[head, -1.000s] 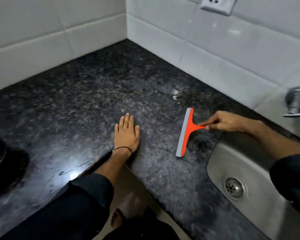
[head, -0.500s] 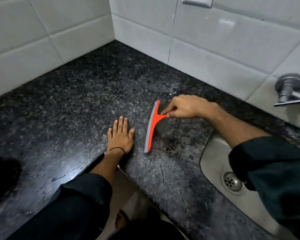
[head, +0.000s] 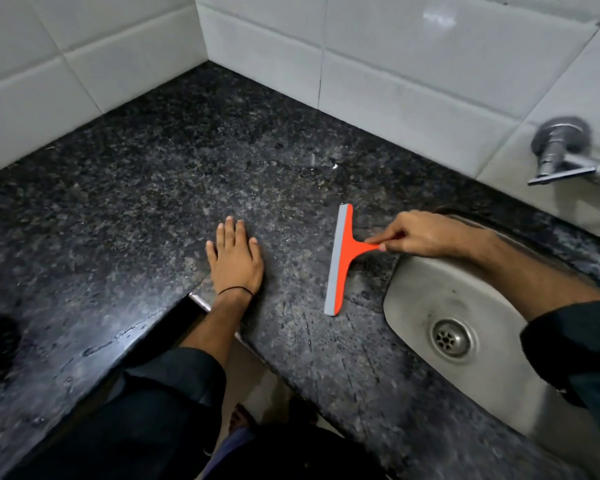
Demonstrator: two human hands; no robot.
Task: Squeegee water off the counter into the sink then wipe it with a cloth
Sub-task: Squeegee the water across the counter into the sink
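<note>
Squeegee (head: 343, 259) has slid toward the sink (head: 426, 292), handle pinched by right fingers (head: 390, 233).

Squeegee (head: 338, 261) on counter (head: 136, 209), left of sink (head: 430, 289)

Lighting dim overall. Bright glare patch on the wall tile (head: 437, 15); pale sheen along the wet table (head: 118, 337) front. Corners dark and soft; tile lines bow toward the edges.
</note>
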